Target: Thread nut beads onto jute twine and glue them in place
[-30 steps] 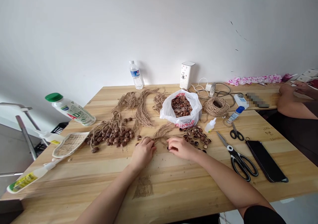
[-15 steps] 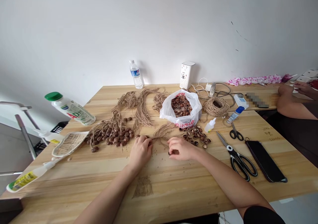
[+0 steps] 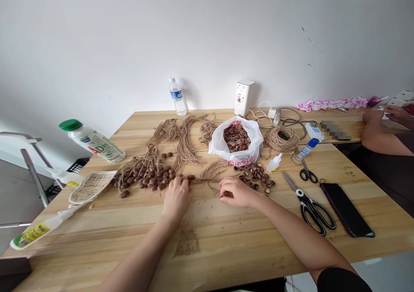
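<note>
My left hand (image 3: 177, 196) rests on the wooden table (image 3: 226, 236) with its fingers curled at the end of a jute cord strung with brown nut shells (image 3: 190, 177). It lies just right of a heap of strung shells (image 3: 145, 175). My right hand (image 3: 235, 192) sits a little to the right, fingers pinched on something small and dark that I cannot make out. Loose shell halves (image 3: 257, 177) lie beyond it. A bundle of cut jute strands (image 3: 211, 170) runs between the two hands toward a white plastic bag of shells (image 3: 236, 143).
Large scissors (image 3: 308, 205), small scissors (image 3: 307, 174), a phone (image 3: 346, 209), a twine ball (image 3: 282, 139) and glue bottles (image 3: 274, 162) lie at right. A green-capped bottle (image 3: 92, 142), a woven piece (image 3: 90, 187) and a tube (image 3: 39, 229) sit left. Another person's arms (image 3: 384, 128) rest far right.
My left hand has slid left toward the heap of strung shells, and the cord with shells shows beside its fingers. My right hand has stayed almost in place.
</note>
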A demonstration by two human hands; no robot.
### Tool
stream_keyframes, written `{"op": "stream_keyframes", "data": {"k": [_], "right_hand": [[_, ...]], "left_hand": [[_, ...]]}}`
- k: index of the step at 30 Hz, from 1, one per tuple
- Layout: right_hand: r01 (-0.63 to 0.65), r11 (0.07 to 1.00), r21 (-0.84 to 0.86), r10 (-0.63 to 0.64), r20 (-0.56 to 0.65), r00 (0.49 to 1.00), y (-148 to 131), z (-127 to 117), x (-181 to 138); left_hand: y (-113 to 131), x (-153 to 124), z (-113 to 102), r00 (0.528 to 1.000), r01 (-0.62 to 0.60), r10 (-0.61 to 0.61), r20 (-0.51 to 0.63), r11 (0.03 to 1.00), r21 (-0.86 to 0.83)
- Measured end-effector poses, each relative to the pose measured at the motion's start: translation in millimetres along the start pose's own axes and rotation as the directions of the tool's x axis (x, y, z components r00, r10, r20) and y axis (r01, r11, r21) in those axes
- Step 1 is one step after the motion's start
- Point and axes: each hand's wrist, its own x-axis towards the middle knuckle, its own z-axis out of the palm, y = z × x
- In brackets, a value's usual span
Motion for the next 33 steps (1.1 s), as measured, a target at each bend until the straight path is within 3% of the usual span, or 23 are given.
{"op": "stream_keyframes", "data": {"k": [8,14,18,22,26,28,33], "right_hand": [[-0.073,0.996,0.05,0.074,-0.019,0.997,-2.2,-3.6,-0.3],[-0.211,0.967,0.14,0.221,-0.065,0.973,-7.4,-7.8,0.0],[-0.333,0.893,0.304,0.368,-0.066,0.927,-8.4,-9.8,1.0],[-0.31,0.885,0.349,0.37,-0.118,0.922,-10.0,-11.9,2.2],[-0.294,0.945,0.146,0.321,-0.223,0.921,-18.9,-24.8,1.7],[-0.318,0.948,-0.025,0.302,-0.249,0.92,-25.2,-39.5,0.5],[-0.483,0.817,-0.314,0.363,-0.37,0.855,-33.4,-90.0,-9.1]], "left_hand": [[1.4,-6.8,12.1,0.987,-0.008,-0.013,-0.158,0.992,-0.129],[13.7,-11.8,1.0,0.96,0.0,-0.06,-0.275,0.977,-0.213],[23.6,-14.4,-8.7,0.895,-0.167,0.038,-0.444,0.952,-0.255],[30.2,-20.2,-9.4,0.862,-0.402,0.219,-0.456,0.845,-0.353],[32.6,-25.3,-7.4,0.809,-0.587,0.439,-0.39,0.634,-0.503],[32.9,-26.9,-7.7,0.77,-0.637,0.505,-0.39,0.582,-0.505],[33.8,-30.7,-8.9,0.649,-0.76,0.606,-0.459,0.49,-0.427]]}}
